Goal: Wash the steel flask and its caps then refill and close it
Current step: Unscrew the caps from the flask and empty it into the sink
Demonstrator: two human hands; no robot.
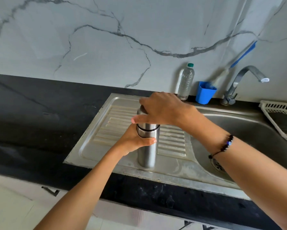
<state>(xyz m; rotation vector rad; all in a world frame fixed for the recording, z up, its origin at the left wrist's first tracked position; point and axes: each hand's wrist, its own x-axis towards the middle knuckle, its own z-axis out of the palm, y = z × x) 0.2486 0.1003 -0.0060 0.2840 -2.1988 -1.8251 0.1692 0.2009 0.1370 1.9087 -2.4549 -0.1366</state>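
Steel drainboard (171, 138) beside sink: left hand (134, 140) grips upright steel flask (147, 151); right hand (161, 108) clasps its cap (140, 110). Opening or closing: cannot tell.

The steel flask (147, 151) stands upright on the sink's drainboard (106, 138); the left hand (132, 141) grips its body; the right hand (161, 109) covers its top.

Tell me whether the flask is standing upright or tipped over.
Upright. The steel flask stands on the drainboard; the left hand grips its body, the right hand covers its top.
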